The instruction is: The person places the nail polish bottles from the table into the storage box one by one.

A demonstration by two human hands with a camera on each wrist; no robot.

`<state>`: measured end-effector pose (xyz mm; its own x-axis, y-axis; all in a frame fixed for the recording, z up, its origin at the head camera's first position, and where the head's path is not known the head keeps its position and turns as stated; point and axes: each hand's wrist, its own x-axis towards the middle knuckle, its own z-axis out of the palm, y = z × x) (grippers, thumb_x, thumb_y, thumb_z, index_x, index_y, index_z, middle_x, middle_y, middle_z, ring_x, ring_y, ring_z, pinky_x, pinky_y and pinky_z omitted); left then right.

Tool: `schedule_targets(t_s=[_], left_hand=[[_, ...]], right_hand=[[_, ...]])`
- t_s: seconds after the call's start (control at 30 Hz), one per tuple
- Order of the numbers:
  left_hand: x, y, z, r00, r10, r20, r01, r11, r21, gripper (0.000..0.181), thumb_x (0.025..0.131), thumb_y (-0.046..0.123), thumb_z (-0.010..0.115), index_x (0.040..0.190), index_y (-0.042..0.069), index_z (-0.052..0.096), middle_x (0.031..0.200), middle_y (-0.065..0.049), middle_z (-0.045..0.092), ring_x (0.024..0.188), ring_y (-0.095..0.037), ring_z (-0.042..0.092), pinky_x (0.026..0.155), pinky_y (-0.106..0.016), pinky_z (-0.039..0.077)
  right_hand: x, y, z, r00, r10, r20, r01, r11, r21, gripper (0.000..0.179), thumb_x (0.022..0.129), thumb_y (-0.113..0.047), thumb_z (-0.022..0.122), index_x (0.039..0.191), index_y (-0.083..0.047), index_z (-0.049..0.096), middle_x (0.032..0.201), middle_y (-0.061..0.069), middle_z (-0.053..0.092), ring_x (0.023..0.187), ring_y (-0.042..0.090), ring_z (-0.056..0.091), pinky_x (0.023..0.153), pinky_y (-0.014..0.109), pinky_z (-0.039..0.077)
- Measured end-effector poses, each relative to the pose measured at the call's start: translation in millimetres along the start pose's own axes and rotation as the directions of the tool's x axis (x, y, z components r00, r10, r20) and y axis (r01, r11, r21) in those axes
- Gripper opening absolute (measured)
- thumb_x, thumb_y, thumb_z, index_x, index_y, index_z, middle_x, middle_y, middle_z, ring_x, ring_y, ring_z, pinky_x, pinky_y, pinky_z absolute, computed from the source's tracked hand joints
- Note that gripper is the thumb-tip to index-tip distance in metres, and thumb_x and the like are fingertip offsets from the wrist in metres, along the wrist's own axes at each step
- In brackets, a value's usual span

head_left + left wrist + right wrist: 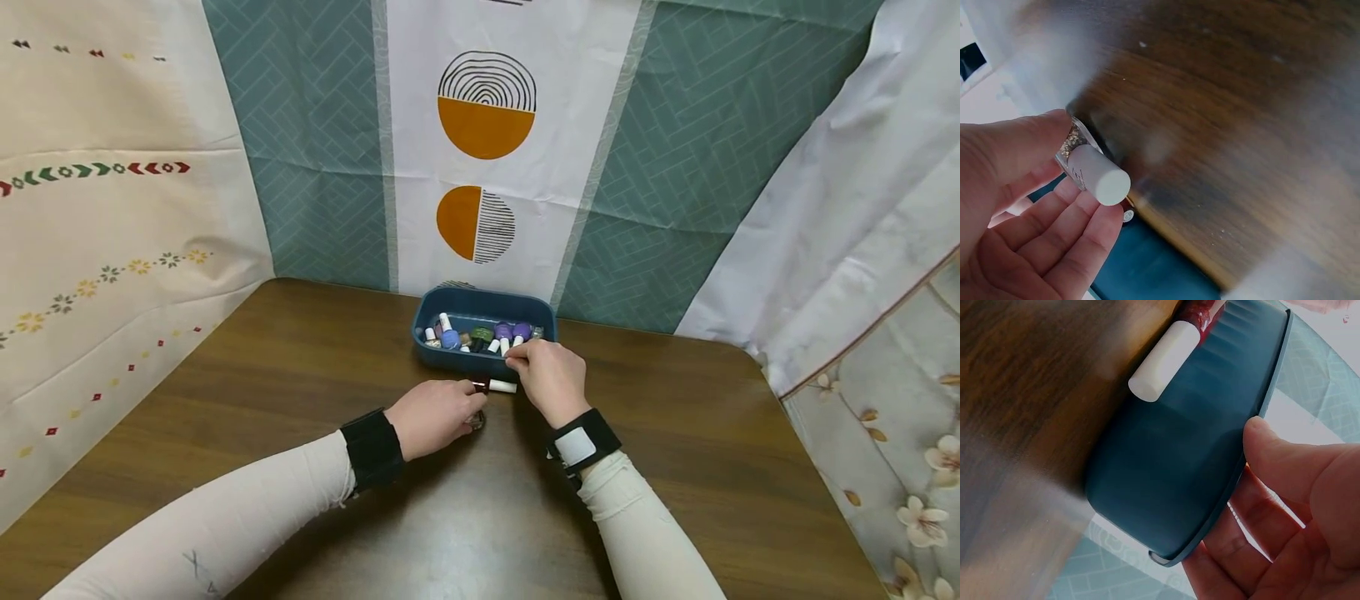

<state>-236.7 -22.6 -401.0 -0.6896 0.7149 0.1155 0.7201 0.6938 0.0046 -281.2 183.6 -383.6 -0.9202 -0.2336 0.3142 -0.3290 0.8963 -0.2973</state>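
My left hand [435, 417] pinches a glitter nail polish bottle [1072, 142] with a white cap, thumb on one side and fingers on the other, low over the table in front of a dark blue plastic bin [450, 360]. At the bin's near right side, my right hand [551, 379] grips the rim, its thumb at the near edge and fingers beyond it. A dark red nail polish bottle [1200, 312] with a white cap lies on its side along the bin's front wall. My left fingers partly hide it in the head view.
Inside the bin lie several nail polish bottles, among them a blue bottle [450, 339], a green bottle [482, 333] and a purple bottle [522, 331]. The bin stands at the back of the wooden table [330, 342], close to a patterned cloth [322, 142]. Other cloths hang at both sides.
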Motion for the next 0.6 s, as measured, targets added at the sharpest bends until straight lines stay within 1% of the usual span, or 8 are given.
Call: schedule_targets(t_s=[0.1,0.2,0.3,0.43,0.53,0.6], left_hand=[[-1.0,-2.5,-1.1,1.000,0.012,-0.017,-0.013,1.000,-0.012,0.034,0.089,0.024,0.085,0.119,0.013,0.073,0.104,-0.002,0.071,0.087,-0.014,0.068,0.082,-0.031,0.059],[-2.6,-3.8,-5.0,0.999,0.009,-0.040,-0.011,1.000,-0.029,0.035,0.089,0.023,0.086,0.119,0.013,0.073,0.102,-0.002,0.071,0.087,-0.014,0.067,0.081,-0.030,0.059],[-4.3,-4.8,-11.7,0.996,0.010,-0.094,-0.014,0.999,-0.043,0.035,0.088,0.021,0.086,0.119,0.013,0.073,0.101,-0.001,0.070,0.086,-0.014,0.067,0.079,-0.030,0.059],[-6.0,-7.7,-22.4,0.985,0.010,-0.171,-0.022,0.998,-0.066,0.037,0.086,0.017,0.088,0.119,0.013,0.073,0.101,-0.001,0.070,0.088,-0.015,0.067,0.079,-0.031,0.060],[-6.6,-12.2,-30.2,0.980,-0.007,-0.200,-0.011,0.996,-0.086,0.038,0.085,0.015,0.089,0.119,0.013,0.073,0.102,-0.001,0.070,0.088,-0.015,0.067,0.082,-0.031,0.060],[-6.2,-16.0,-35.0,0.979,-0.020,-0.205,0.001,0.996,-0.093,0.038,0.085,0.014,0.088,0.120,0.012,0.073,0.103,-0.001,0.070,0.087,-0.015,0.066,0.082,-0.030,0.060]], right_hand=[[0.6,0.6,-0.7,1.000,0.001,-0.010,-0.001,1.000,0.002,0.010,0.094,-0.026,0.080,0.103,-0.025,0.085,0.100,-0.004,0.080,0.088,0.020,0.075,0.064,0.042,0.054],[1.1,1.3,-1.0,1.000,-0.005,-0.011,0.005,1.000,0.006,0.011,0.094,-0.026,0.080,0.103,-0.025,0.085,0.100,-0.003,0.080,0.089,0.021,0.074,0.064,0.042,0.054],[1.2,2.3,-0.6,1.000,-0.004,-0.012,0.004,1.000,0.001,0.011,0.094,-0.027,0.080,0.103,-0.026,0.085,0.101,-0.003,0.080,0.089,0.022,0.074,0.064,0.043,0.054],[0.8,2.6,0.2,1.000,0.000,-0.011,0.000,1.000,-0.004,0.010,0.094,-0.027,0.080,0.102,-0.027,0.085,0.100,-0.003,0.080,0.088,0.021,0.074,0.063,0.042,0.053],[0.9,2.1,0.9,1.000,-0.006,-0.004,0.006,1.000,-0.003,0.010,0.094,-0.027,0.079,0.103,-0.026,0.085,0.100,-0.003,0.080,0.087,0.021,0.074,0.063,0.042,0.053],[1.1,1.5,1.2,1.000,-0.008,-0.002,0.008,1.000,-0.004,0.011,0.094,-0.028,0.079,0.103,-0.026,0.085,0.100,-0.003,0.080,0.088,0.022,0.074,0.062,0.042,0.053]])
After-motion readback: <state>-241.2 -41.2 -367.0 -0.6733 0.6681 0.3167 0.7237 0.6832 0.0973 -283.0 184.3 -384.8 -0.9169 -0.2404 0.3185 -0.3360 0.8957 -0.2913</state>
